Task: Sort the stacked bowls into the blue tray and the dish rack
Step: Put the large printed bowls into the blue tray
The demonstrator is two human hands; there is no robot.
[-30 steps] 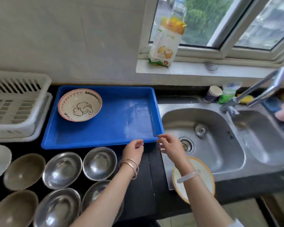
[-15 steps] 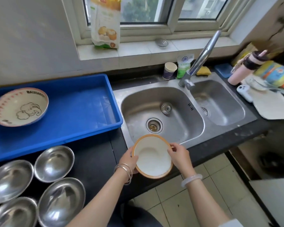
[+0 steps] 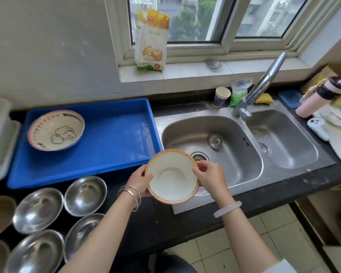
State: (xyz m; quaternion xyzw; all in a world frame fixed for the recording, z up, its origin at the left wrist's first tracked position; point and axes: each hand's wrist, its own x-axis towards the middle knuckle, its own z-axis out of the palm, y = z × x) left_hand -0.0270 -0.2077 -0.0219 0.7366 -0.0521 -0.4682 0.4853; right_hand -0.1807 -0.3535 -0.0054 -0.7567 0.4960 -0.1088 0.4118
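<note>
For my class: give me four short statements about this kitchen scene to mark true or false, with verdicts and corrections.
1. The left hand and the right hand both hold the orange-rimmed bowl. True.
2. The blue tray is empty. False: the blue tray holds the elephant bowl.
3. Steel bowls sit on the dark counter, outside the tray. True.
4. The paper cup stands inside the sink. False: the paper cup stands behind the sink.
</note>
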